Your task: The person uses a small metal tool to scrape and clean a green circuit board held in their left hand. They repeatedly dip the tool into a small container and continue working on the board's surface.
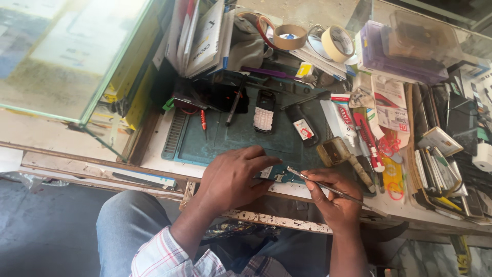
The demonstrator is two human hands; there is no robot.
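Observation:
My left hand [233, 177] lies flat over a small green circuit board [281, 176] at the front edge of a dark green work mat [241, 136], pinning it down. My right hand [332, 197] grips thin metal tweezers [312, 181], their tip touching the board just right of my left fingers. Much of the board is hidden under my left hand. Farther back on the mat lie a keypad phone front [264, 114] and a black phone part with a red label [302, 127].
A brush with a yellowish handle [344, 156] lies right of the board. Tape rolls [312, 38], tubes, screwdrivers [234, 105], booklets and plastic boxes [405, 48] crowd the back and right. A glass display case [66, 56] stands at left. My knee [128, 220] is under the bench edge.

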